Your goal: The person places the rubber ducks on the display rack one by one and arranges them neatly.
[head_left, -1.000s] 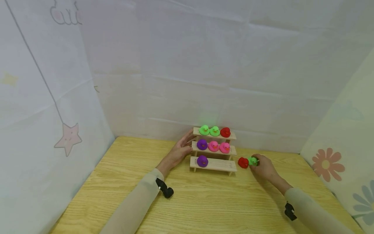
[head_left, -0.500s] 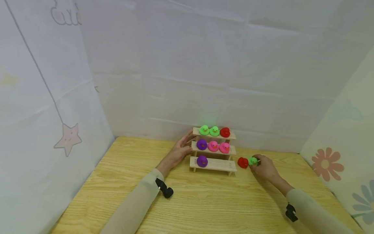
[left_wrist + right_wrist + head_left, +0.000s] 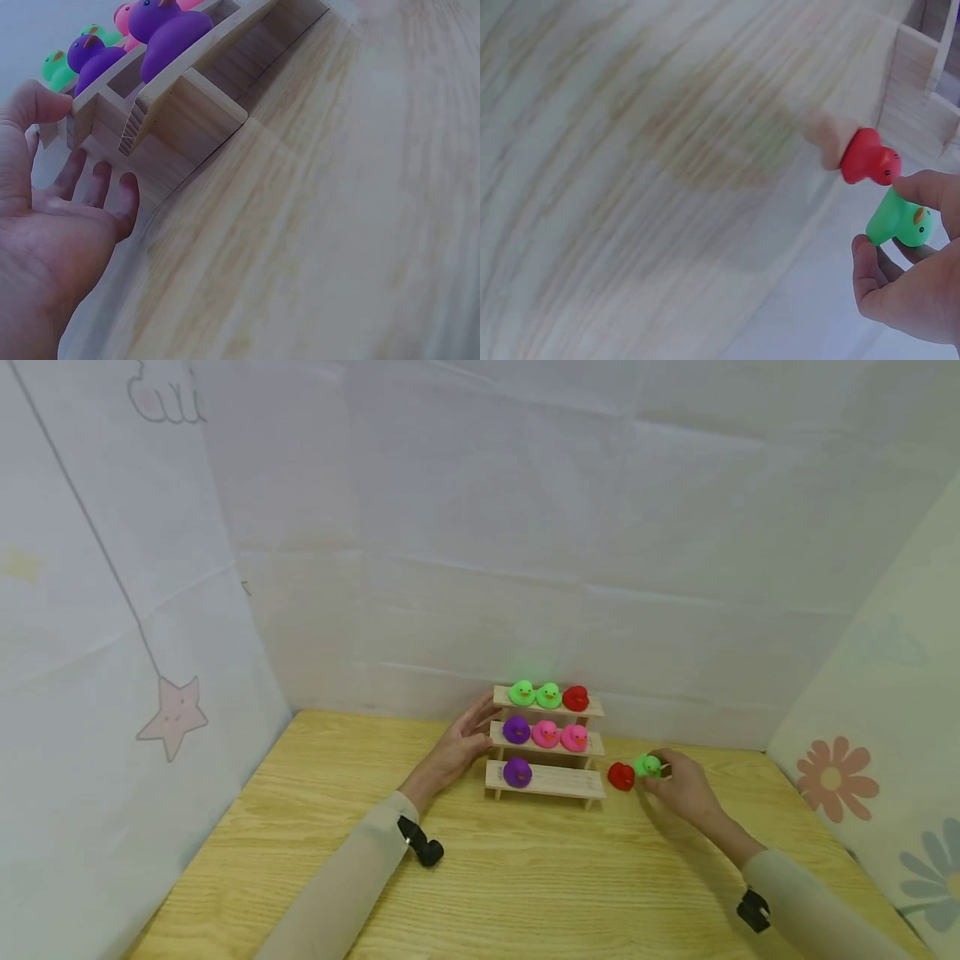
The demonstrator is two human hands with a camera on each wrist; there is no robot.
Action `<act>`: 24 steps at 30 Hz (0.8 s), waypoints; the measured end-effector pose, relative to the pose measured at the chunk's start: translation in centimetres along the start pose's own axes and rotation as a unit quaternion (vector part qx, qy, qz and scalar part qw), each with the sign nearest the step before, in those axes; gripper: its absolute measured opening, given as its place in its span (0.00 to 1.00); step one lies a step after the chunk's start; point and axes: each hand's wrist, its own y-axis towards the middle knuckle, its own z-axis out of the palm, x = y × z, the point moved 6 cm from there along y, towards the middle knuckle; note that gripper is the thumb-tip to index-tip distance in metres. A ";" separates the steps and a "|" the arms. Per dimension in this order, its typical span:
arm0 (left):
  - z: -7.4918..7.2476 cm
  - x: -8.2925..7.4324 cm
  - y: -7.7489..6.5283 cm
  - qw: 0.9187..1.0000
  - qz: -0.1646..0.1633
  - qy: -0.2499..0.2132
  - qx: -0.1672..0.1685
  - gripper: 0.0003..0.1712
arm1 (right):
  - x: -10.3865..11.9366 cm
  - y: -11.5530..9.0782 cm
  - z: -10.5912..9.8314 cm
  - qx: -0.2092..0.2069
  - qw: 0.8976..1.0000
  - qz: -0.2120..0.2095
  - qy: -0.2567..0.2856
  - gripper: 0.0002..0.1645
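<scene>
A three-tier wooden stand [image 3: 558, 783] holds rubber ducks. My left hand [image 3: 456, 750] is at its left end; in the left wrist view the thumb [image 3: 46, 105] touches the end of the middle board, the other fingers loosely bent beside the side panel. My right hand [image 3: 686, 787] pinches a green rubber duck [image 3: 900, 219] between thumb and fingers, just right of the stand. Close beside that duck, a red rubber duck [image 3: 621, 776] sits on the table.
Two green ducks and one red duck [image 3: 576, 698] stand on the top tier. The middle tier bears a purple duck [image 3: 516, 730] and two pink ducks [image 3: 560, 736]; one purple duck [image 3: 517, 772] is on the bottom. A white cloth [image 3: 465, 527] hangs behind the wooden table [image 3: 510, 877].
The green duck has come up slightly and turned in my right hand, and the hand has shifted a little. My left hand keeps its place at the stand.
</scene>
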 end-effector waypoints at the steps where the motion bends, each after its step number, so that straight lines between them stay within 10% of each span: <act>1: 0.0 0.0 0.0 1.000 0.002 0.001 0.002 0.50 | 0.2 -0.1 -0.1 -0.002 1.000 -0.003 0.001 0.26; 24: 0.4 -0.4 0.0 1.000 0.006 0.002 0.013 0.50 | 6.6 -1.5 1.8 -0.012 0.998 -0.059 0.018 0.25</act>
